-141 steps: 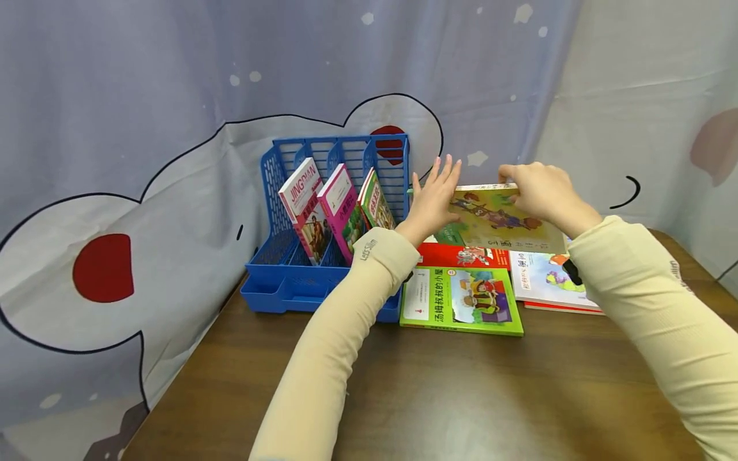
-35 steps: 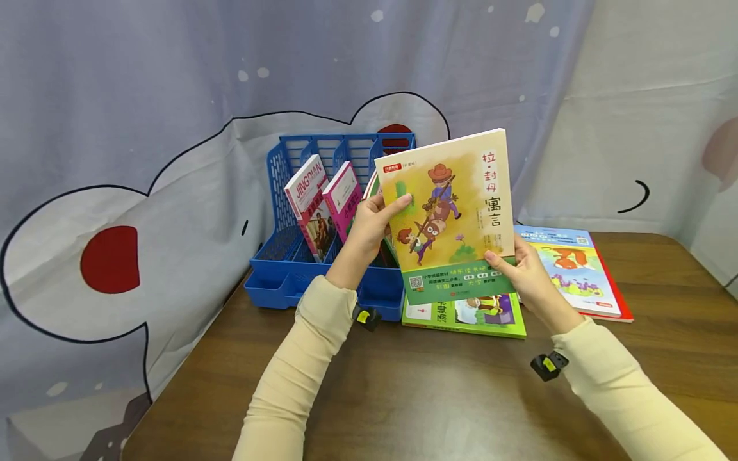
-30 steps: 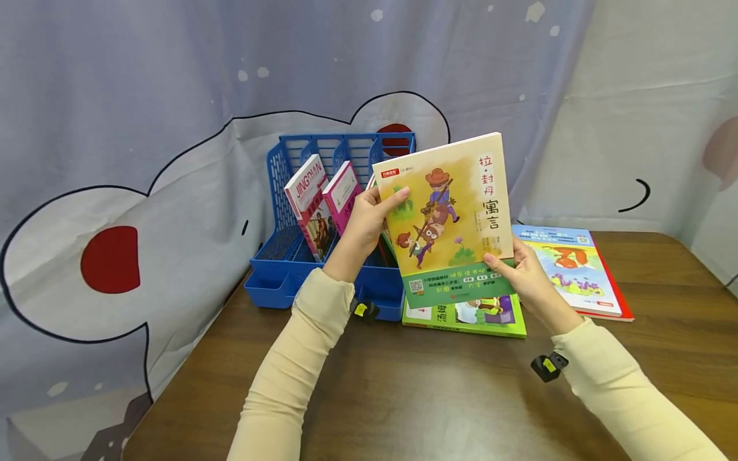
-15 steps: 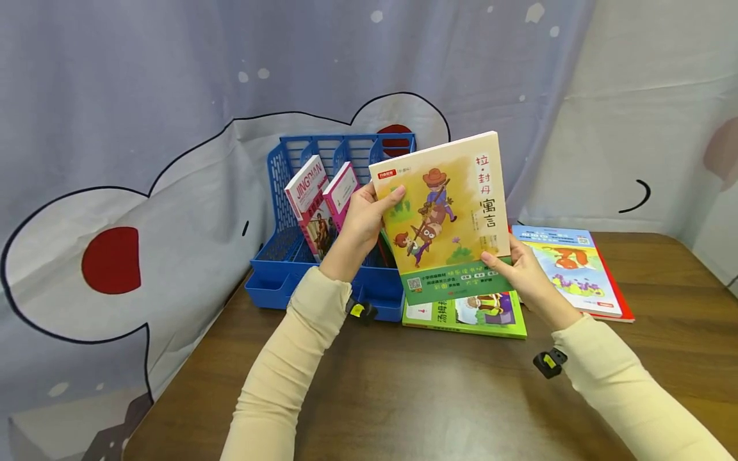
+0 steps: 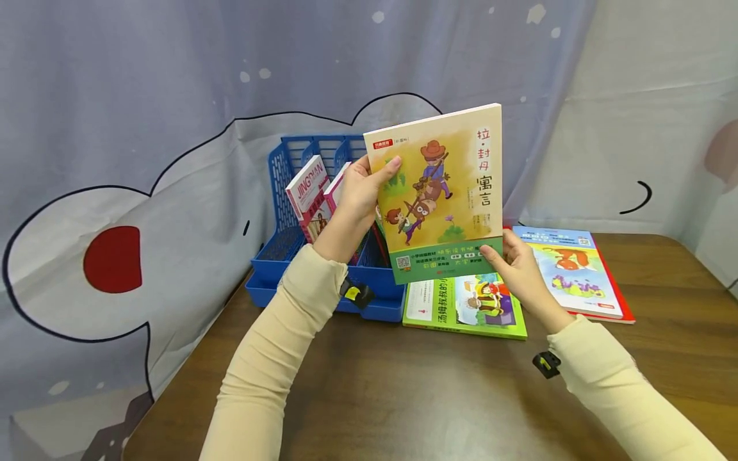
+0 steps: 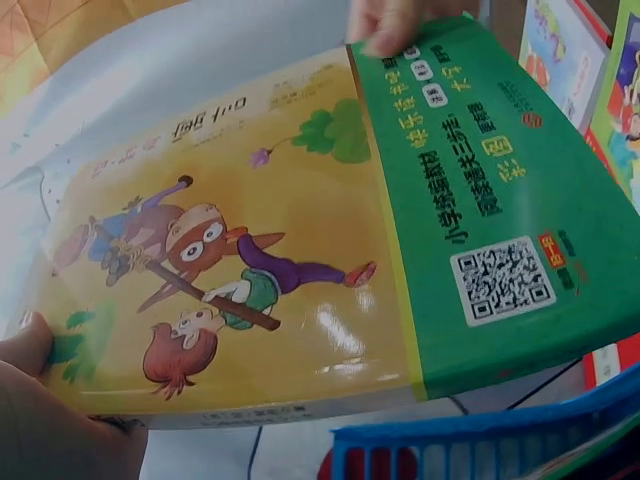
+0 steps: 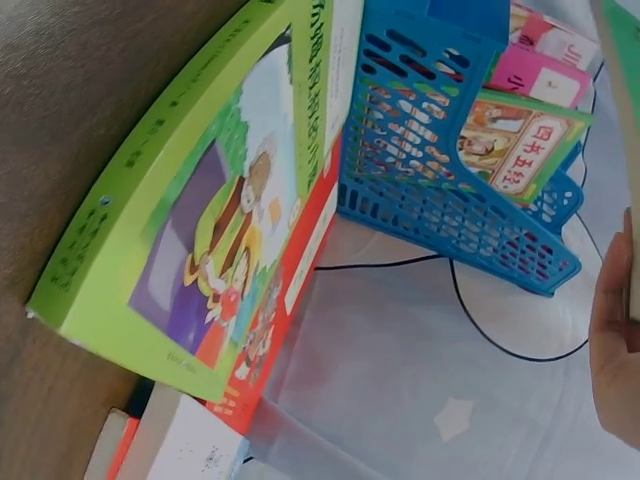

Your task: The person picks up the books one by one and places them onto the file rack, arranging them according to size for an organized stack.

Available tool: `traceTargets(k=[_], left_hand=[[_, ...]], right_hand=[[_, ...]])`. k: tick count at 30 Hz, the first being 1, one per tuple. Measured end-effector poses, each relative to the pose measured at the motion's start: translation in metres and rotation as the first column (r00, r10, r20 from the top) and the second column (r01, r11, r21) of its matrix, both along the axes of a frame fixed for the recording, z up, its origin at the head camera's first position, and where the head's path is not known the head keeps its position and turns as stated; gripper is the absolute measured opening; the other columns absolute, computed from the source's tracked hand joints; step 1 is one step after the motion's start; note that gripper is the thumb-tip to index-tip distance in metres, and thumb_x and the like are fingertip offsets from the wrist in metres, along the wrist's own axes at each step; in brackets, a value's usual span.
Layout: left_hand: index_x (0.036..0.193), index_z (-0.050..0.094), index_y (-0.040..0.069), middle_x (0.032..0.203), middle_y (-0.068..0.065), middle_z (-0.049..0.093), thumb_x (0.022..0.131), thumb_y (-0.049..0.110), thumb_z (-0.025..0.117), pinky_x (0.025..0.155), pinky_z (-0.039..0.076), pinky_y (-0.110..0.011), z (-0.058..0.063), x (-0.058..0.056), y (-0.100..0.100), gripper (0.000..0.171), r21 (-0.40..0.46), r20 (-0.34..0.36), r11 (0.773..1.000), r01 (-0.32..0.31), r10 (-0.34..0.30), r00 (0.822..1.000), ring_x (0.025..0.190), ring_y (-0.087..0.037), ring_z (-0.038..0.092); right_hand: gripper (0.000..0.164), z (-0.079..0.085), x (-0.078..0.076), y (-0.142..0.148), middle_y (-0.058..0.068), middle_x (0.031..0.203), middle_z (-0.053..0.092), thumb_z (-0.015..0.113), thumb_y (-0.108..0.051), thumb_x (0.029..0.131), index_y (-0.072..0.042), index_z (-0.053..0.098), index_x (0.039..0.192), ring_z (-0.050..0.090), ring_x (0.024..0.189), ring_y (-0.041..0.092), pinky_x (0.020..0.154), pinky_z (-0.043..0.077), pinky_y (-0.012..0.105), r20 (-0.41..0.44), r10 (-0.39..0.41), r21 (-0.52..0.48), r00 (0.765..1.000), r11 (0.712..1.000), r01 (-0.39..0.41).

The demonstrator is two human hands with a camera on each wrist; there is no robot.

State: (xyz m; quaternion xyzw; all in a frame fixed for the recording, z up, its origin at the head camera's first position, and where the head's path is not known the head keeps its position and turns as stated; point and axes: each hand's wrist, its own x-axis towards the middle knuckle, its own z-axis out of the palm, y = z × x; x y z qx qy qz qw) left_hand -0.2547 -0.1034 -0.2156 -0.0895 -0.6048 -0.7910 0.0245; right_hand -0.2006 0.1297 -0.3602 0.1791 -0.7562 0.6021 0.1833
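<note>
A picture book (image 5: 441,186) with a yellow cover and green lower band is held up, front cover facing me and slightly tilted. My left hand (image 5: 359,195) grips its left edge, thumb (image 6: 28,345) on the cover and fingers behind. At the lower right corner my right hand (image 5: 521,266) pinches it, thumb on the green band. Behind the book and left hand stands a blue file rack (image 5: 280,246) with several books leaning in its slots, including a white-and-red one (image 5: 308,192) and a pink one (image 7: 540,78). The rack's right part is mostly hidden in the head view.
On the brown table (image 5: 438,390) a green book (image 5: 464,307) lies right of the rack, over a red book (image 7: 265,330). Farther right a blue-and-yellow book (image 5: 567,266) lies on a red one (image 5: 623,310). A patterned curtain (image 5: 190,77) hangs behind.
The book, earlier held near-flat by the right hand with the left hand open beside it, is now upright in both hands. In the last half second it has risen slightly.
</note>
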Motion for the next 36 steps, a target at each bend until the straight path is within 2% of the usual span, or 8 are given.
traceTargets(k=[6,11,14,19,21,24,30,36], left_hand=[[0.116,0.061,0.003,0.093,-0.007,0.069,0.088,0.013,0.065,0.069,0.051,-0.023,0.026,-0.009,-0.005,0.029,0.025,0.011,0.999,-0.04,0.04,0.999,0.074,-0.01,0.063],[0.114,0.062,0.005,0.091,-0.005,0.068,0.087,0.014,0.066,0.068,0.05,-0.024,0.032,-0.013,-0.001,0.028,0.031,0.037,0.999,-0.024,0.023,0.999,0.074,-0.012,0.063],[0.113,0.063,0.006,0.089,-0.005,0.068,0.087,0.014,0.066,0.069,0.051,-0.024,0.033,-0.013,0.001,0.028,0.026,0.04,1.0,-0.011,0.01,0.999,0.074,-0.013,0.063],[0.112,0.064,0.006,0.089,-0.005,0.069,0.086,0.014,0.067,0.072,0.052,-0.026,0.033,-0.012,-0.001,0.027,0.049,0.045,0.999,-0.002,0.0,0.999,0.076,-0.014,0.064],[0.111,0.065,0.007,0.092,-0.006,0.069,0.085,0.014,0.067,0.075,0.052,-0.027,0.033,-0.012,-0.004,0.027,0.071,0.042,0.997,-0.016,0.013,0.999,0.079,-0.015,0.065],[0.11,0.066,0.007,0.096,-0.007,0.07,0.084,0.013,0.069,0.076,0.052,-0.027,0.041,-0.016,-0.012,0.027,0.115,0.03,0.992,-0.058,0.055,0.998,0.082,-0.016,0.065],[0.106,0.068,0.003,0.089,-0.007,0.069,0.079,0.006,0.073,0.069,0.051,-0.025,0.052,-0.031,-0.029,0.027,0.244,0.041,0.959,-0.142,0.137,0.99,0.08,-0.017,0.065],[0.097,0.068,0.001,0.08,-0.005,0.067,0.078,0.002,0.073,0.068,0.052,-0.025,0.054,-0.046,-0.054,0.02,0.376,-0.015,0.902,-0.212,0.234,0.972,0.075,-0.017,0.064]], right_hand=[[0.029,-0.001,-0.001,0.002,-0.025,0.088,0.065,0.05,-0.009,0.097,0.011,0.05,0.118,0.063,0.075,-0.003,0.067,0.053,0.016,-0.014,-0.017,0.007,1.0,1.0,0.017],[0.032,-0.008,0.01,0.002,-0.026,0.081,0.063,0.048,-0.011,0.098,0.014,0.051,0.118,0.061,0.072,-0.007,0.069,0.051,0.012,0.0,-0.104,0.025,0.995,0.994,0.104],[0.036,-0.009,0.017,0.003,-0.027,0.084,0.06,0.049,-0.014,0.098,0.015,0.05,0.12,0.06,0.073,-0.009,0.071,0.05,0.009,0.028,-0.142,0.038,0.989,0.989,0.141],[0.037,-0.019,0.027,0.006,-0.023,0.087,0.063,0.048,-0.016,0.099,0.014,0.048,0.121,0.063,0.078,-0.005,0.072,0.051,0.011,0.087,-0.124,0.021,0.988,0.992,0.123],[0.034,-0.027,0.031,0.009,-0.02,0.086,0.065,0.049,-0.016,0.099,0.011,0.049,0.119,0.065,0.08,-0.002,0.072,0.052,0.013,0.11,-0.13,0.025,0.985,0.992,0.128],[0.028,-0.033,0.032,0.012,-0.018,0.082,0.066,0.049,-0.017,0.099,0.007,0.053,0.114,0.065,0.078,-0.001,0.072,0.053,0.015,0.137,-0.151,0.044,0.979,0.988,0.146],[0.019,-0.038,0.034,0.017,-0.013,0.075,0.065,0.049,-0.014,0.098,0.0,0.056,0.109,0.066,0.072,0.003,0.069,0.054,0.018,0.149,-0.172,0.025,0.974,0.985,0.17],[0.022,-0.043,0.036,0.018,-0.012,0.072,0.064,0.048,-0.01,0.098,0.006,0.052,0.112,0.064,0.066,0.004,0.067,0.054,0.018,0.151,-0.158,0.023,0.976,0.987,0.156]])
